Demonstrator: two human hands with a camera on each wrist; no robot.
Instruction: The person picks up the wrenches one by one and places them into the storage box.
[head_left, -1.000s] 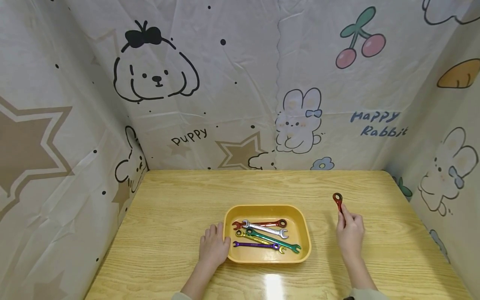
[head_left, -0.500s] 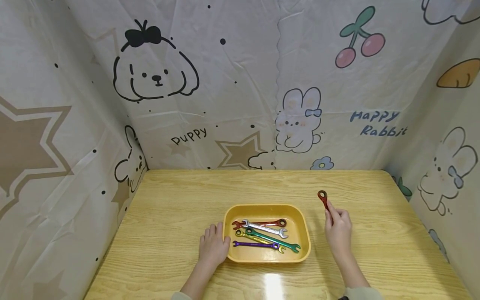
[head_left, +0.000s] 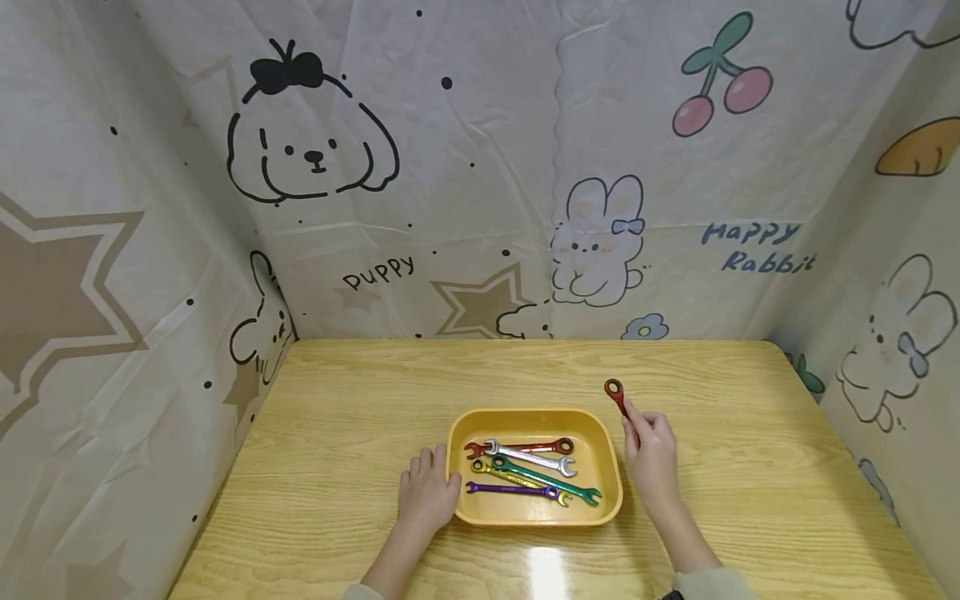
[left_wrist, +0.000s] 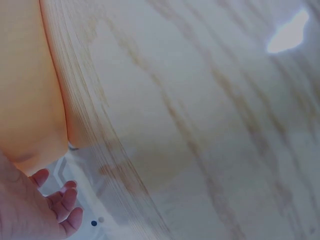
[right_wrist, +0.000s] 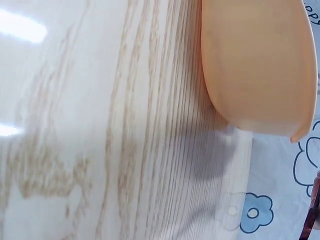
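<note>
In the head view, my right hand [head_left: 652,458] pinches a red combination wrench [head_left: 615,392] between thumb and fingers, its ring end pointing up and away. The hand is just beyond the right rim of a yellow plastic tray [head_left: 611,500]. The wrench's lower part is hidden in the hand. My left hand [head_left: 427,496] holds the tray's left side, thumb over the rim and fingers outside. Inside the tray lie a red wrench [head_left: 525,450], a silver open-end wrench [head_left: 536,459], a green wrench [head_left: 551,482], a yellow wrench [head_left: 517,477] and a purple wrench [head_left: 510,490], partly overlapping.
The tray stands on a wood-grain table [head_left: 337,400]. A cartoon-printed cloth [head_left: 465,167] encloses the back and both sides. Light glares off the table [head_left: 547,571] in front of the tray.
My right hand has moved left with the red wrench, from well right of the tray to close by its right rim. The left hand, tray and wrenches inside have stayed put.
</note>
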